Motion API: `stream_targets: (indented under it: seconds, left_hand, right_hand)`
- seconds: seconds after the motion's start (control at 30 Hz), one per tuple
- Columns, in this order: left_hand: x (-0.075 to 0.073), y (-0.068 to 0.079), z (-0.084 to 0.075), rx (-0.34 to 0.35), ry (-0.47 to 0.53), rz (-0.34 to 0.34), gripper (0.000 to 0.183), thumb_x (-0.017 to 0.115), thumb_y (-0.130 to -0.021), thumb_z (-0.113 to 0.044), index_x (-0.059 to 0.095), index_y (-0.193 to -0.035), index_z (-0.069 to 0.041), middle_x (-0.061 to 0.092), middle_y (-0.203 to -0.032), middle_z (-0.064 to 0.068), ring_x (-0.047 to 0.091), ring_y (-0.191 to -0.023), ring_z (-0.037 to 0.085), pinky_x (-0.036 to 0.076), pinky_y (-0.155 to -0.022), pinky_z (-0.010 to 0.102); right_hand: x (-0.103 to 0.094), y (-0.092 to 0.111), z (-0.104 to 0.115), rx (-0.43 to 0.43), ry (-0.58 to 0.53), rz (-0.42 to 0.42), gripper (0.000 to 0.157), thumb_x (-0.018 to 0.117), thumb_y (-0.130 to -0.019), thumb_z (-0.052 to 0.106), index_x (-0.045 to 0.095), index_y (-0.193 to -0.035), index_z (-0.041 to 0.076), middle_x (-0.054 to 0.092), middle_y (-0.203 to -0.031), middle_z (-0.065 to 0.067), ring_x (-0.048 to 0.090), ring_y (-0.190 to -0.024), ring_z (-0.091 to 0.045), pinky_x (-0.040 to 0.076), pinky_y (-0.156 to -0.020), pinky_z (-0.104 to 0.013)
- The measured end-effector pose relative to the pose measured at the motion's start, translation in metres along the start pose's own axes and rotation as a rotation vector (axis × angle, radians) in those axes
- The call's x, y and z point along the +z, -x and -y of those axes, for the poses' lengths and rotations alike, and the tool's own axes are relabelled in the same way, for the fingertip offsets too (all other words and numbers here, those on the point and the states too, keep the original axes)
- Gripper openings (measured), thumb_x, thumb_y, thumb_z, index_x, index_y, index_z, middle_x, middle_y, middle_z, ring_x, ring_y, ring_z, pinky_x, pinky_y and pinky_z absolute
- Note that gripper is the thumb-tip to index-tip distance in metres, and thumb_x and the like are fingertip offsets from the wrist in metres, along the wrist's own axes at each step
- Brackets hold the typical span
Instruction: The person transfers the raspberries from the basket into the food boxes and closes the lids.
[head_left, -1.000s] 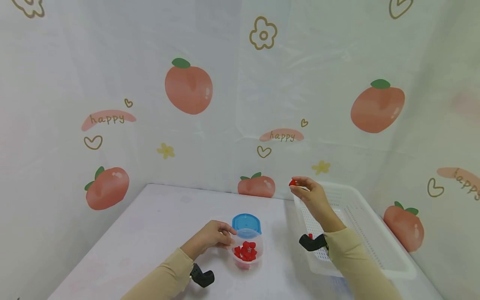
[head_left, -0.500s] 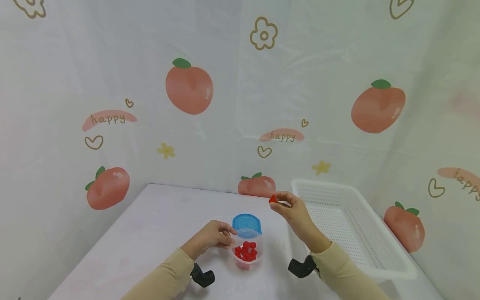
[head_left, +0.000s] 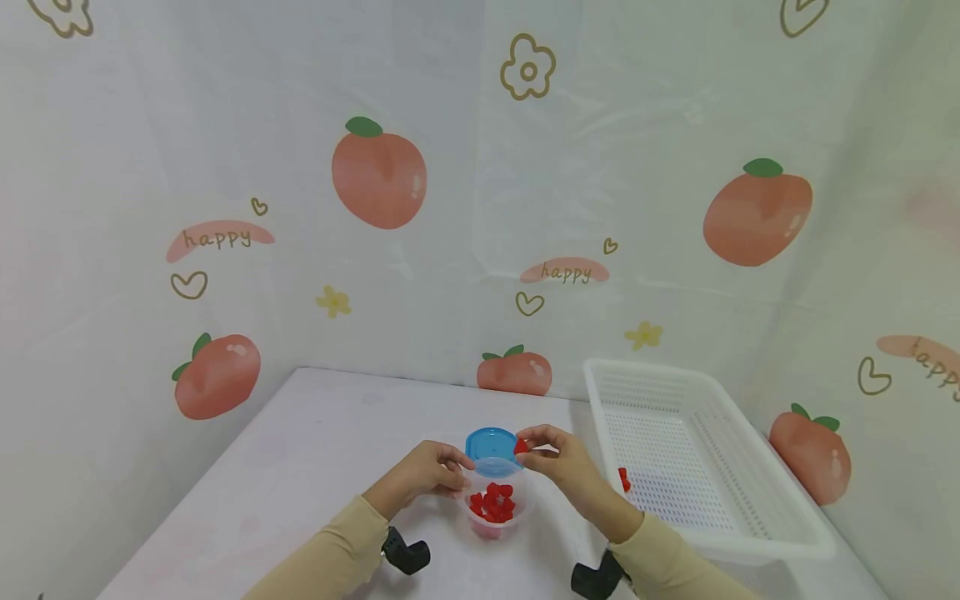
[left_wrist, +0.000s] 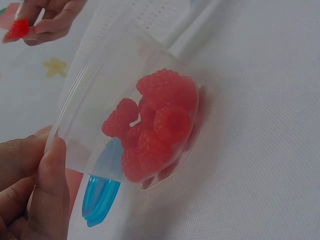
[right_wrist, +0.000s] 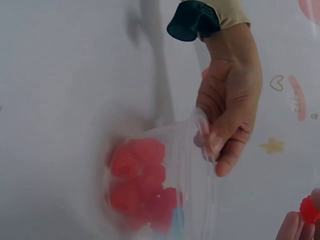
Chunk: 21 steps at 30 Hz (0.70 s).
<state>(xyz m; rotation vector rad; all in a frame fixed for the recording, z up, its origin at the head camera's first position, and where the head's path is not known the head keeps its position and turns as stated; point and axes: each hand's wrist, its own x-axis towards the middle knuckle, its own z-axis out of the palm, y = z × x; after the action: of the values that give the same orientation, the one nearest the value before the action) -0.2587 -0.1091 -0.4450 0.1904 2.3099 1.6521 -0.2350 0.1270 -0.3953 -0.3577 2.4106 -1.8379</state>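
My left hand pinches the rim of a clear plastic tub between thumb and fingers. Several red raspberries lie heaped at the tub's bottom. My right hand holds another raspberry in its fingertips, above and to the right of the tub in the head view. That same hand shows at the top left of the left wrist view. Behind the tub lies a blue lid, partly seen through the clear wall.
On the right of the white table stands a white perforated basket. Inside its near left side, small red pieces are visible. A patterned sheet hangs behind the table.
The right hand has come left and down from over the basket's edge to beside the tub, carrying the raspberry. The left hand and tub have stayed in place.
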Motion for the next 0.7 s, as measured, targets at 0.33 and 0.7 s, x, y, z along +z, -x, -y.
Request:
stream_targets:
  seconds: [0.33,0.7]
  left_hand:
    - [0.000,0.000,-0.001,-0.002,0.007,0.004,0.021,0.073,-0.083,-0.003,0.069,-0.104,0.000,0.060,-0.079,0.007,0.064,-0.063,0.013,0.060,-0.065,0.028]
    - [0.000,0.001,-0.002,-0.001,0.011,0.007,0.022,0.073,-0.083,-0.003,0.069,-0.104,0.000,0.060,-0.079,0.007,0.064,-0.063,0.013,0.060,-0.066,0.028]
  right_hand:
    - [0.012,0.008,-0.020,0.083,-0.021,0.099,0.039,0.071,-0.087,0.014,0.058,-0.118,-0.005,0.060,-0.104,-0.009,0.063,-0.089,-0.016,0.056,-0.088,-0.039]
    - [0.019,0.011,-0.029,0.114,0.012,0.112,0.038,0.072,-0.085,0.010,0.058,-0.117,-0.007,0.061,-0.100,-0.007,0.059,-0.085,-0.015,0.058,-0.082,-0.031]
